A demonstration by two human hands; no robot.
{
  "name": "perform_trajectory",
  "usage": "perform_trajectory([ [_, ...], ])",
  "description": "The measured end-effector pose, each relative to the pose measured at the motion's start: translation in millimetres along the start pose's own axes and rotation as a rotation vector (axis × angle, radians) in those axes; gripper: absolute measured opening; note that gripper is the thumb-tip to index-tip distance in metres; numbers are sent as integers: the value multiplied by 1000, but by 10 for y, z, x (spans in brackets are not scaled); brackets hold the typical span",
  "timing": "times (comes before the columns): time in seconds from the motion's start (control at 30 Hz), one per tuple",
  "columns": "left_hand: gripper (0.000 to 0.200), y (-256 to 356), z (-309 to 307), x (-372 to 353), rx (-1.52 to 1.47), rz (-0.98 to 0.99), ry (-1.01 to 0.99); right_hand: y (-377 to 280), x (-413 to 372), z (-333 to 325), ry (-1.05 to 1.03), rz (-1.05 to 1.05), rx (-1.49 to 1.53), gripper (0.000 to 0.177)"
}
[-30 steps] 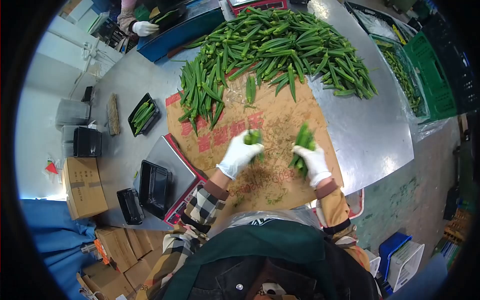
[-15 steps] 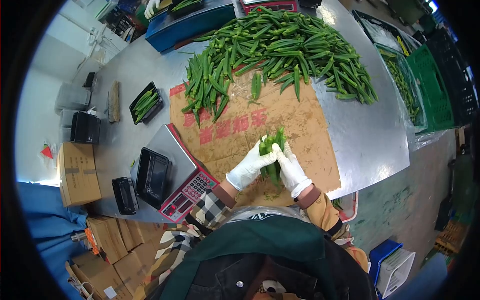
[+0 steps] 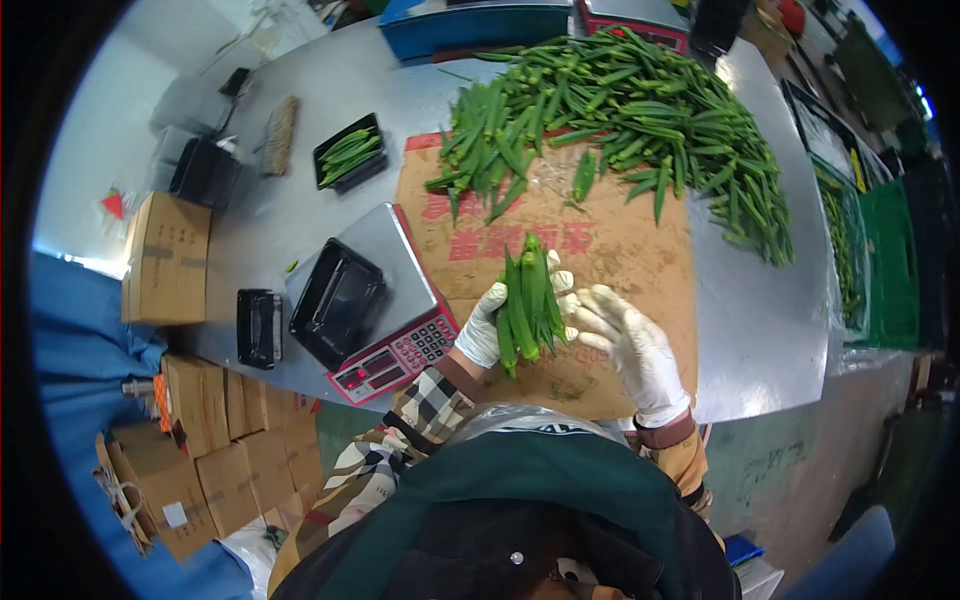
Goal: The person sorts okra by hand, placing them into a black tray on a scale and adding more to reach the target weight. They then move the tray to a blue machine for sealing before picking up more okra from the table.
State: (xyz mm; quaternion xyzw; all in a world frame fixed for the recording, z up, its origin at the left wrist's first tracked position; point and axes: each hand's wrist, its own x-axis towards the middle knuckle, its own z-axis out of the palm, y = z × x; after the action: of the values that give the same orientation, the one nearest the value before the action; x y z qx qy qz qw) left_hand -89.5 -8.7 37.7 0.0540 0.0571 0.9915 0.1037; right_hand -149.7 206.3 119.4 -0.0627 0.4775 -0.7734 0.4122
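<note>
Long green okra pods [image 3: 528, 305] now sit gripped in my white-gloved left hand [image 3: 484, 332] alone, freeing my open, white-gloved right hand [image 3: 642, 362]

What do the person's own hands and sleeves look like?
The left hand and right hand wear white gloves. The left sleeve is checked black and white near its brown cuff, with tan plaid higher up; the right sleeve is tan, also with a brown cuff.

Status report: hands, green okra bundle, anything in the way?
White-gloved left hand holding green, ridged okra bundle. White-gloved right hand open beside it. Nothing visibly in the way.
</note>
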Motion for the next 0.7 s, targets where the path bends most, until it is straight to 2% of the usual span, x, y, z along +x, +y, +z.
perform_trajectory([
  [0.1, 88, 452, 325, -276, 42, 126, -8, 82, 20, -166, 142, -42, -101, 59],
  [0.17, 85, 802, 648, -601, 92, 226, 18, 202, -2, -320, 243, -38, -53, 48],
  [0.2, 87, 991, 747, -804, 192, 289, 59, 269, -17, -398, 265, -18, -37, 47],
  [0.23, 86, 1180, 902, -1013, 287, 342, 187, 342, -38, -476, 291, 1, -22, 46],
  [0.3, 87, 1585, 1051, -1419, 623, 391, 347, 504, -57, -596, 327, 62, -20, 44],
  [0.37, 88, 1933, 1119, -1778, 906, 336, 601, 637, -59, -638, 340, 113, -23, 43],
  [0.43, 87, 2043, 1184, -1867, 1262, 153, 853, 726, -26, -597, 340, 152, -10, 40],
  [0.53, 92, 2112, 629, -2051, 1846, -65, 1132, 827, 31, -549, 306, 187, -11, 38],
  [0.63, 75, 2076, 662, -2083, 1589, 274, 1133, 878, 43, -584, 286, 183, -129, 39],
  [0.7, 64, 2096, 841, -2183, 1619, 455, 1182, 1004, 33, -767, 322, 177, -252, 34],
])
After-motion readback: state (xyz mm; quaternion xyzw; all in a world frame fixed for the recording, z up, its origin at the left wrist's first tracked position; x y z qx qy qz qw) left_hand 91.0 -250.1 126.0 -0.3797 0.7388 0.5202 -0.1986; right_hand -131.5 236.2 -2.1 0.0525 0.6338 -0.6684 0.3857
